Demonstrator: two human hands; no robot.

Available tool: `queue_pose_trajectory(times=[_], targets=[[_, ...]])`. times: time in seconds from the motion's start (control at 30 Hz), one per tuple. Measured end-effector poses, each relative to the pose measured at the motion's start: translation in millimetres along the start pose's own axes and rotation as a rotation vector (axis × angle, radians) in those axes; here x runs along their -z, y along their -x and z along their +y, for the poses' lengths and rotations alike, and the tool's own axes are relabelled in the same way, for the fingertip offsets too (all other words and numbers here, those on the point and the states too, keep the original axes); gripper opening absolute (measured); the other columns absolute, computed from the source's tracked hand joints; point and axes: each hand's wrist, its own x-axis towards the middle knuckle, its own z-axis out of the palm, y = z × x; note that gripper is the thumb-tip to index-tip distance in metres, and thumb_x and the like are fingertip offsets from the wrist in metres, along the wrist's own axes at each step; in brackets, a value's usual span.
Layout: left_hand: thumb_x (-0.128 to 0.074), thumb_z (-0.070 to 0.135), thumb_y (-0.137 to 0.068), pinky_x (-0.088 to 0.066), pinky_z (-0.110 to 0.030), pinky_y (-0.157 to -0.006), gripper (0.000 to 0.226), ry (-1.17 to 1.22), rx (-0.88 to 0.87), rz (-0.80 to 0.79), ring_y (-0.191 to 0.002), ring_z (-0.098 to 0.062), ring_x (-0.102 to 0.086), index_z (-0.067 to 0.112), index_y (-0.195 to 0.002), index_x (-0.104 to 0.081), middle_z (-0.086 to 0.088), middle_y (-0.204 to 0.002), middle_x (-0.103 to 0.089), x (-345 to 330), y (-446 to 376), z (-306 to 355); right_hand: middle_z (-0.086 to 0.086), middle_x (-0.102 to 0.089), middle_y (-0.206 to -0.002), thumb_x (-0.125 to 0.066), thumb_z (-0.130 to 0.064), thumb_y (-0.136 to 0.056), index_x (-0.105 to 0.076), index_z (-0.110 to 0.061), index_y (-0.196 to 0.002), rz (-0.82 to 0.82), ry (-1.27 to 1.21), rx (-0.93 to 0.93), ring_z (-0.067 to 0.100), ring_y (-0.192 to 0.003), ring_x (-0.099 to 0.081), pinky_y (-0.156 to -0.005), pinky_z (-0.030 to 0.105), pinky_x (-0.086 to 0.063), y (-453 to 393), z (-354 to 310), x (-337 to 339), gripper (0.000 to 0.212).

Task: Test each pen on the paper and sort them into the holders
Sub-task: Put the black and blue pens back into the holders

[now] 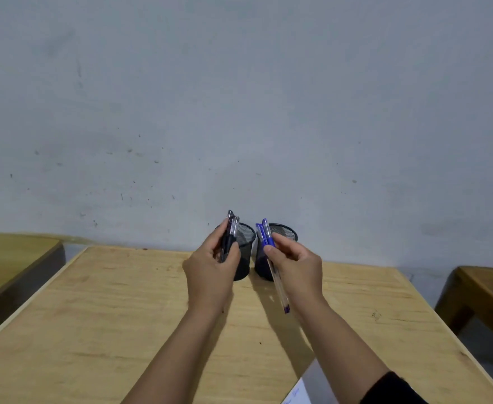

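I see a grey wall filling the upper half of the frame, marked with small dark specks. Below it a wooden tabletop spreads across the lower half. Parts of other wooden furniture show at the left edge and the right edge.

At the centre of the frame, by the far edge of the tabletop, two black mesh holders stand just beside each other: the left holder and the right holder. Both are partly hidden behind the hands.

My left hand grips a bunch of black pens, their ends pointing up in front of the left holder. My right hand pinches blue pens near their caps, in front of the right holder; one clear barrel slants down toward the lower centre. I cannot tell how many pens each hand holds.

A corner of white paper with blue scribbles lies at the bottom edge, right of centre, beside a dark sleeve.
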Motion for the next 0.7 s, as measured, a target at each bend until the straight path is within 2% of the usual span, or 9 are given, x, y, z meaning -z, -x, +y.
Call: queue_pose_trajectory(times=[0.1,0.27,0.37,0.47,0.53,0.7], targets=[[-0.063,0.015,-0.081,-0.037,0.008,-0.066,0.041,0.057,-0.019,0.048,-0.065,0.022,-0.054,0.031,-0.119,-0.061,0.021,-0.081,-0.067,-21.2,-35.0,16.2,-0.004,-0.074,-0.094,-0.071,-0.009,-0.079,-0.071,-0.016,-0.106,-0.002,-0.020,0.067,0.003,-0.080,-0.067,-0.076,0.015,-0.053,-32.6,-20.8,-8.4,0.028],[-0.062,0.017,-0.082,-0.038,0.006,-0.065,0.041,0.113,-0.047,0.150,-0.064,0.018,-0.055,0.030,-0.121,-0.059,0.023,-0.077,-0.065,-52.1,-92.6,19.7,-0.001,-0.073,-0.093,-0.069,-0.004,-0.080,-0.070,-0.012,-0.108,-0.008,-0.073,0.133,0.005,-0.080,-0.067,-0.078,0.015,-0.055,-85.0,-36.1,-24.3,0.029],[-0.063,0.017,-0.082,-0.038,0.006,-0.067,0.042,0.141,-0.059,0.236,-0.067,0.016,-0.056,0.028,-0.122,-0.059,0.007,-0.092,-0.072,-64.1,-112.2,8.0,-0.002,-0.072,-0.090,-0.069,-0.001,-0.080,-0.070,-0.011,-0.107,-0.025,-0.076,0.135,0.006,-0.079,-0.067,-0.079,0.019,-0.055,-106.8,-27.1,-32.3,0.029],[-0.063,0.015,-0.083,-0.037,0.007,-0.073,0.042,0.153,-0.087,0.311,-0.083,0.005,-0.063,0.026,-0.122,-0.058,0.003,-0.108,-0.071,-71.8,-121.0,-6.5,-0.002,-0.073,-0.089,-0.069,0.000,-0.078,-0.071,-0.018,-0.098,-0.035,-0.098,0.114,0.011,-0.081,-0.067,-0.085,0.028,-0.054,-120.8,-10.5,-36.2,0.027],[-0.063,0.013,-0.082,-0.036,0.008,-0.073,0.042,0.145,-0.094,0.337,-0.089,-0.003,-0.064,0.025,-0.123,-0.058,0.002,-0.109,-0.070,-74.4,-122.9,-14.3,-0.004,-0.073,-0.088,-0.069,0.001,-0.078,-0.071,-0.021,-0.096,-0.044,-0.094,0.106,0.011,-0.081,-0.068,-0.087,0.029,-0.053,-125.4,-1.3,-36.1,0.028],[-0.063,0.012,-0.083,-0.038,0.006,-0.077,0.043,0.145,-0.110,0.344,-0.096,-0.007,-0.066,0.025,-0.123,-0.058,0.001,-0.112,-0.069,-78.4,-120.7,-25.5,-0.007,-0.072,-0.088,-0.070,-0.001,-0.078,-0.069,-0.028,-0.091,-0.077,-0.019,0.120,0.012,-0.084,-0.066,-0.085,0.027,-0.053,-128.7,11.6,-33.7,0.030]])
